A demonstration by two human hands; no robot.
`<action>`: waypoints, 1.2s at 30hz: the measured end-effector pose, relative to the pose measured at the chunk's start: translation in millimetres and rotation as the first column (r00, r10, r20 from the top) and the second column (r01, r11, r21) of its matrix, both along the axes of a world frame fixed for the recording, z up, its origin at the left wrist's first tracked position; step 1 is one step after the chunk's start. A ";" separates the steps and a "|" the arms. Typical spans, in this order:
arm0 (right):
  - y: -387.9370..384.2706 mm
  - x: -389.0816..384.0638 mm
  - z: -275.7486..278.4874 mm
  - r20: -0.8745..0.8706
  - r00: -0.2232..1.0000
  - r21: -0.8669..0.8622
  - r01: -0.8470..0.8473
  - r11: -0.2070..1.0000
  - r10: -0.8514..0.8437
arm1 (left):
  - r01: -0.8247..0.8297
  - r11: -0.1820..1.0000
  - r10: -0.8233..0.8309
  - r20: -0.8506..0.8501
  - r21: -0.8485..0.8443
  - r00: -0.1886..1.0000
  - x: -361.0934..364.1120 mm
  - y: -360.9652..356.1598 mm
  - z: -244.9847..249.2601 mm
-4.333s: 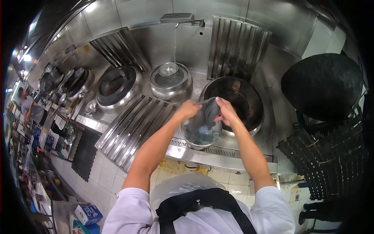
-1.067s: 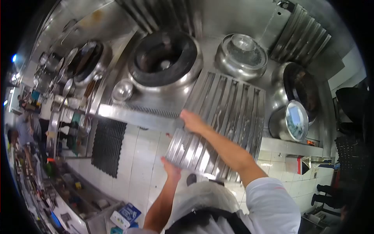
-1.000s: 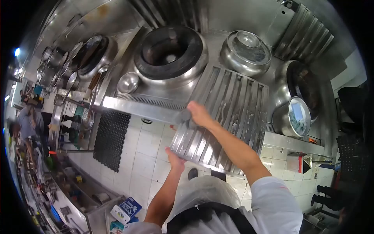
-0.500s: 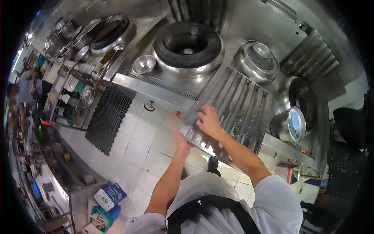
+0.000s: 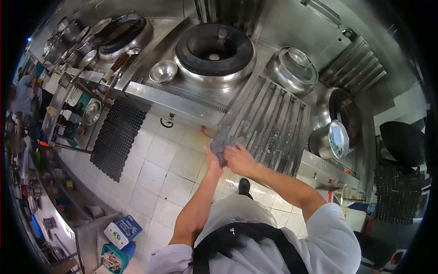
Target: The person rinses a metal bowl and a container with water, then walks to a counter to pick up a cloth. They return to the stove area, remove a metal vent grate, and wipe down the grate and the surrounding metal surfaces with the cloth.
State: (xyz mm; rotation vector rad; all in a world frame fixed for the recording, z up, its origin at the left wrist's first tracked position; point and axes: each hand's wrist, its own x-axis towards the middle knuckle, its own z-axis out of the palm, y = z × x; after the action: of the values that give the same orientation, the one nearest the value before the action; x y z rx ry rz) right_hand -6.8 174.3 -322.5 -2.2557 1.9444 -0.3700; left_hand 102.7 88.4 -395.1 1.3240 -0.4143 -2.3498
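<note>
A slatted metal baffle filter (image 5: 273, 123) slopes from the stove top toward me, its channels speckled with wet-looking spots. My left hand (image 5: 213, 160) is closed at its near-left corner, thumb up along the edge; its other fingers are hidden underneath. A grey cloth (image 5: 220, 145) is bunched over that same corner. My right hand (image 5: 240, 159) grips the cloth from the right, close beside my left hand, with its fingers pressed onto the near edge of the filter.
Behind the filter are a wok burner (image 5: 214, 50), a metal bowl (image 5: 163, 71) and a lidded pot (image 5: 292, 71). To the right stands a steel pot (image 5: 329, 139). A black rubber mat (image 5: 117, 139) lies on the tiled floor (image 5: 153, 176). At left, a person (image 5: 25, 98) stands farther off.
My right hand has brought the cloth down and left to the filter's near corner, beside my left hand. The camera view has shifted slightly, and one boot shows more clearly below.
</note>
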 end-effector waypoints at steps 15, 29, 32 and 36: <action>-109.5 -213.8 -21.4 -0.439 0.816 0.366 0.544 0.755 -0.375 | -0.256 0.928 0.329 0.270 -0.272 0.905 -20.1 18.8 0.2; -174.0 -396.7 -65.8 -0.261 0.908 0.399 0.412 0.820 -0.329 | -0.429 0.803 0.558 0.268 -0.414 0.786 -48.7 20.1 18.2; -128.1 -333.1 -49.5 -0.136 0.918 0.364 0.396 0.843 -0.373 | -0.441 0.815 0.541 0.221 -0.377 0.811 -43.3 12.2 5.0; -73.8 -181.5 -10.6 0.058 0.967 0.418 0.200 0.886 -0.246 | -0.486 0.812 0.548 0.138 -0.323 0.825 -41.1 5.0 -13.2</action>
State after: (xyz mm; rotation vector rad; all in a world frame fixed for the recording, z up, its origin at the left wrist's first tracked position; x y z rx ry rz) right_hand -188.4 100.5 -333.1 -1.7219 2.0048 -0.0908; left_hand 61.6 93.5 -408.2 1.3616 -0.3671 -1.6307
